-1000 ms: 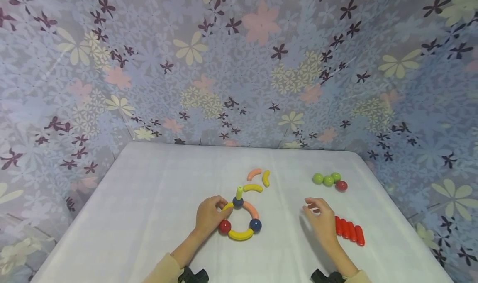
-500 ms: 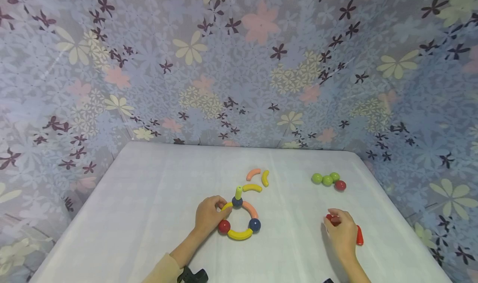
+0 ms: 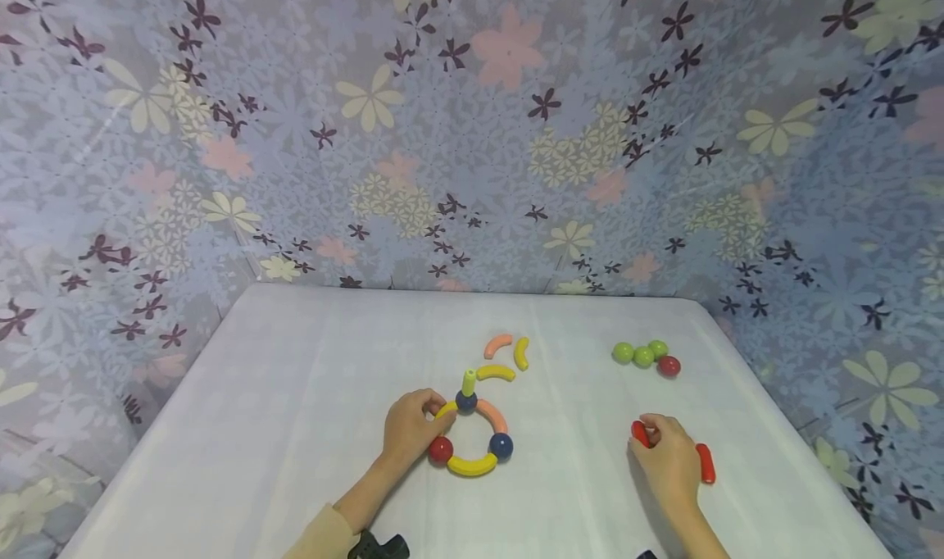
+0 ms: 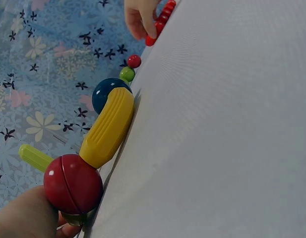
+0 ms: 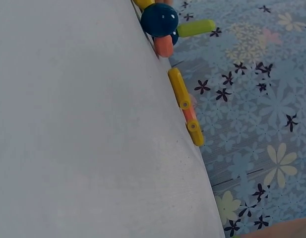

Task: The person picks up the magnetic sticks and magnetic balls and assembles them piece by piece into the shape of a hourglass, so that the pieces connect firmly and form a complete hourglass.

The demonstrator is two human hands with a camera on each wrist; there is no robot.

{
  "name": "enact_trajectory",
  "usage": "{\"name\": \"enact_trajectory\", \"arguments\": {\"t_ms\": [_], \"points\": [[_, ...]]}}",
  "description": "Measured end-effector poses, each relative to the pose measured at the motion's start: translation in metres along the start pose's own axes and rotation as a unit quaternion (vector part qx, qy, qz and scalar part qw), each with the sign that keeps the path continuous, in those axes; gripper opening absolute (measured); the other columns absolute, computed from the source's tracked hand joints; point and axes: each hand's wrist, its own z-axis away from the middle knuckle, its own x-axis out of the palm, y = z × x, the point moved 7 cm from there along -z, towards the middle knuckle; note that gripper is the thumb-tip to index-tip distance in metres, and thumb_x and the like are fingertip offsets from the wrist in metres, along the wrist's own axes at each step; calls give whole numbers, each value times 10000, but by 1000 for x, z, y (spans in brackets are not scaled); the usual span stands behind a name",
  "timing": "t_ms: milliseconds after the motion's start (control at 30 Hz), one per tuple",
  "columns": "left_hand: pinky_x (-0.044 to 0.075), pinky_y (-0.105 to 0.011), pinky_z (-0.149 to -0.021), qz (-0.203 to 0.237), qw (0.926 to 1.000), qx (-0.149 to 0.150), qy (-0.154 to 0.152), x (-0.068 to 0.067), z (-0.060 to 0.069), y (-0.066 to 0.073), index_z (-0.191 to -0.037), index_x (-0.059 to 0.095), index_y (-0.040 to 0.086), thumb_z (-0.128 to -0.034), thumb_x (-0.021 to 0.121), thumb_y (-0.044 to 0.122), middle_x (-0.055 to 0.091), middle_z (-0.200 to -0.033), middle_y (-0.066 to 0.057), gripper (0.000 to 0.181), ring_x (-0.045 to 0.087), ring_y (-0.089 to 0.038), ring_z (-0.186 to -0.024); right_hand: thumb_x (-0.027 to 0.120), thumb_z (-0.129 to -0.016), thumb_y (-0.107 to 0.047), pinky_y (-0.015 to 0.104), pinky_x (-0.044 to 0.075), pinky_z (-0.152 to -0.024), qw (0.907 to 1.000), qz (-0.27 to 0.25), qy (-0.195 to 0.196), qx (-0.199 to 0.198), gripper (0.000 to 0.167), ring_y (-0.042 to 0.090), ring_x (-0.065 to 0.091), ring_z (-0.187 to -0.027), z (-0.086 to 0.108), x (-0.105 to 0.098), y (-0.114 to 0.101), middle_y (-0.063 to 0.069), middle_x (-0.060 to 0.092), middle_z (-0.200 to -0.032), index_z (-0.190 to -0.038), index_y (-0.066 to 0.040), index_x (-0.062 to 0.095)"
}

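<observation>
Hands (image 3: pixel 413 422) (image 3: pixel 669 461) in head view, seam (image 4: pixel 67 182) on red ball (image 4: pixel 81 183) only from left wrist

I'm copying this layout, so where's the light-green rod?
In the head view, the rod stands upright on the far glossy dark-blue ball, right of the left hand.

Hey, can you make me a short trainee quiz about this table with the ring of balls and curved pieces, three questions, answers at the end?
1. Multiple choice: what colour is the stick standing on the ring's far dark blue ball?
A) red
B) lime green
C) orange

2. Count: how many green balls are grouped with the loose red ball at the right of the head view?

3. True or false: the right hand is touching the stick.

Key:
1. B
2. Three
3. False; it is holding a red rod, well away from the stick.
</observation>
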Motion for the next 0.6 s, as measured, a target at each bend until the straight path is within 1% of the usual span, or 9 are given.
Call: {"name": "enact_trajectory", "arguments": {"t_ms": [100,167,233,333,367,400,467,600], "points": [[350,-199,-631,3,10000,-4,-16,0,0,0,-823,695,195,-754,764,336,607,-700,96,172,461,-59,-668,724,-717,-11,281,424,-625,9999,-118,46,-97,320,261,632,-753,0,2,-1,189,685,-912,-1030,30,667],[350,-197,-628,2,10000,0,-6,1,0,-1,-818,694,198,-751,767,337,604,-697,99,171,460,-58,-665,721,-723,5,253,438,-614,9995,-302,90,-71,324,262,639,-749,0,4,0,205,691,-942,-1040,37,662],[351,-198,-626,-1,10000,13,12,1,0,-1,-813,693,197,-746,771,330,607,-697,95,168,463,-58,-663,732,-738,1,189,426,-590,9985,-517,196,-36,342,254,630,-751,-1,5,0,200,692,-959,-1070,32,658],[350,-199,-623,7,10000,14,13,1,1,0,-813,694,192,-744,772,323,611,-700,86,167,465,-61,-665,724,-788,-20,57,407,-623,9957,-910,162,38,389,234,621,-819,-2,7,-2,187,693,-1033,-1165,8,630],[349,-201,-624,16,10000,11,5,1,1,0,-814,694,188,-745,771,320,613,-702,81,168,466,-64,-666,707,-811,-25,20,395,-651,9943,-1061,94,25,403,236,621,-855,-2,8,-5,190,688,-1063,-1202,3,612],[347,-199,-625,6,10000,-13,-11,1,1,0,-816,694,189,-746,769,323,613,-703,81,168,464,-63,-667,692,-830,-33,-9,385,-679,9928,-1194,10,19,417,212,626,-880,-2,10,-8,186,686,-1086,-1234,-5,594],[347,-202,-623,-3,10000,-10,-18,1,1,0,-816,693,184,-749,767,322,613,-703,76,170,462,-67,-667,661,-859,-37,-40,373,-725,9888,-1481,-199,-33,432,194,637,-920,-1,13,-18,196,677,-1116,-1278,-7,561],[347,-201,-623,-15,10000,-13,14,0,1,0,-818,696,183,-750,769,319,610,-697,75,169,458,-69,-663,658,-870,-48,11,436,-747,9758,-2097,-609,-121,460,139,652,-925,2,22,-43,188,658,-1119,-1310,-16,527]]}}
